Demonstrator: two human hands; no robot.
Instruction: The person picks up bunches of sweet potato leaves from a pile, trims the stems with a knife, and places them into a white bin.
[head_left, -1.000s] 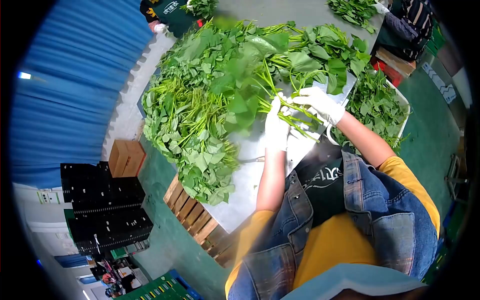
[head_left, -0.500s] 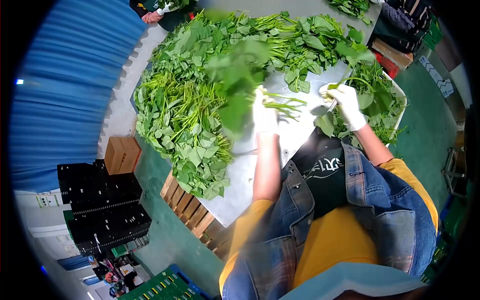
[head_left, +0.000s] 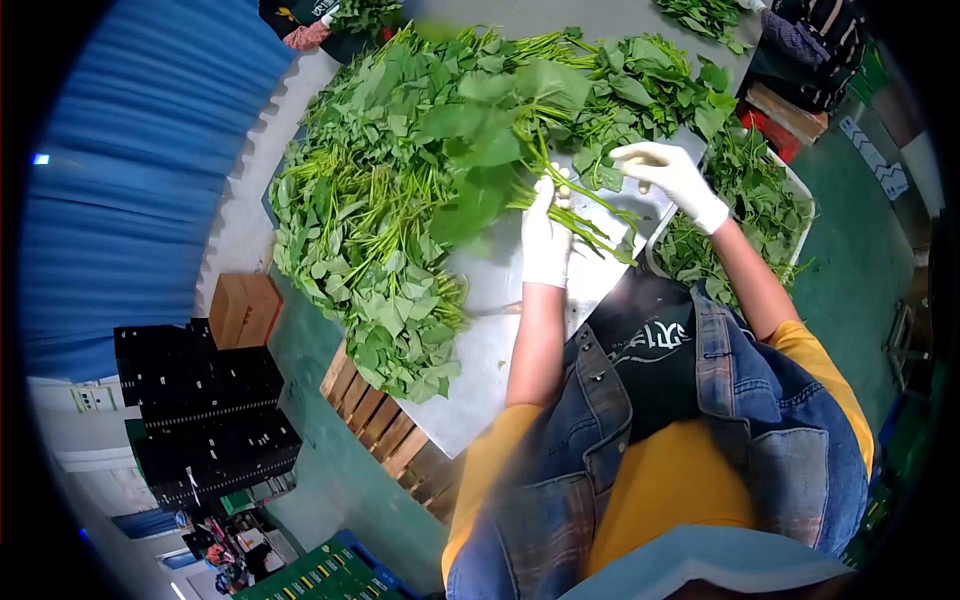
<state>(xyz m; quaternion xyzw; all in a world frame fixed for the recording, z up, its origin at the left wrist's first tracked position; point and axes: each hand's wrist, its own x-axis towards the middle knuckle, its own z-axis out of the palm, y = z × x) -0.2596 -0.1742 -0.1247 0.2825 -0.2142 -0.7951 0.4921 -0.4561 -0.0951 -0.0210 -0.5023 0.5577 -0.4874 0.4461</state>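
Observation:
My left hand (head_left: 546,240), in a white glove, is closed around a small bunch of leafy green stems (head_left: 585,222). The cut ends point right and the broad leaves (head_left: 490,150) spread to the upper left, partly blurred. My right hand (head_left: 675,180), also gloved in white, is held just right of the bunch with its fingers stretched and apart, holding nothing. A large heap of leafy greens (head_left: 370,190) curves round the left and far sides of the metal table (head_left: 490,350). Below my right hand, more greens (head_left: 740,210) fill a white-rimmed crate (head_left: 808,205).
Wooden slats (head_left: 375,415) show under the table's near left corner. A cardboard box (head_left: 245,310) and stacked black crates (head_left: 205,400) stand on the green floor at left. Other people's arms (head_left: 305,36) and sleeves (head_left: 795,35) appear at the far side. A blue curtain (head_left: 150,180) hangs at left.
My right hand has let go of a leafy sprig over the crate and moved up and left, its fingers opening. The bunch in my left hand has shifted slightly right.

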